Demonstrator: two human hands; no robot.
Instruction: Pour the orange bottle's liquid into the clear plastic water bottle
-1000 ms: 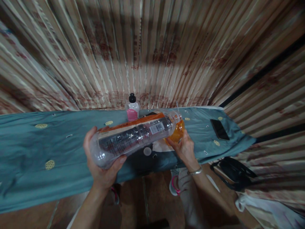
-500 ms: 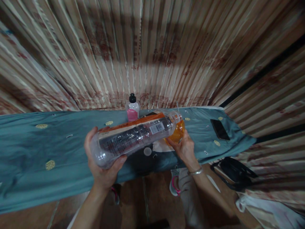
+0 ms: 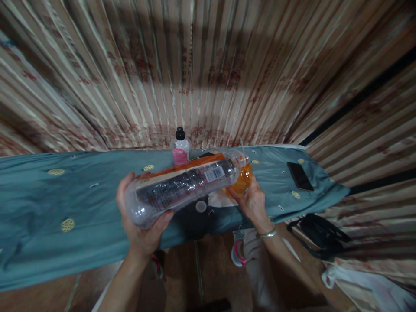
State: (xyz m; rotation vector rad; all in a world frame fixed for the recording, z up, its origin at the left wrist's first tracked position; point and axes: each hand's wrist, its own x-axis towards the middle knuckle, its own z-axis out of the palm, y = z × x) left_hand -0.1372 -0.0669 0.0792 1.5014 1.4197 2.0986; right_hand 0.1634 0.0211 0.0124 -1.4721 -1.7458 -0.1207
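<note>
A large clear plastic bottle (image 3: 182, 186) with an orange and dark label lies tilted nearly level, its neck toward the right. My left hand (image 3: 141, 225) is wrapped round its base end. The bottle's mouth is over or against a small container of orange liquid (image 3: 244, 180), which my right hand (image 3: 251, 200) grips from the right. The bottle's neck partly hides that container. Behind the large bottle stands an upright clear bottle (image 3: 180, 149) with a pink label and black cap. A small round whitish disc (image 3: 200, 206) lies on the cloth below the large bottle.
A blue-green cloth (image 3: 94, 203) with yellow motifs covers the long surface. A dark phone (image 3: 300, 176) rests at its right. Pleated curtains (image 3: 191, 78) hang behind and at the right. A black bag (image 3: 320, 234) sits low at the right, near a white bag (image 3: 367, 281).
The large bottle's base and my left hand have shifted very slightly to the right. My right hand and the orange container hold almost the same place.
</note>
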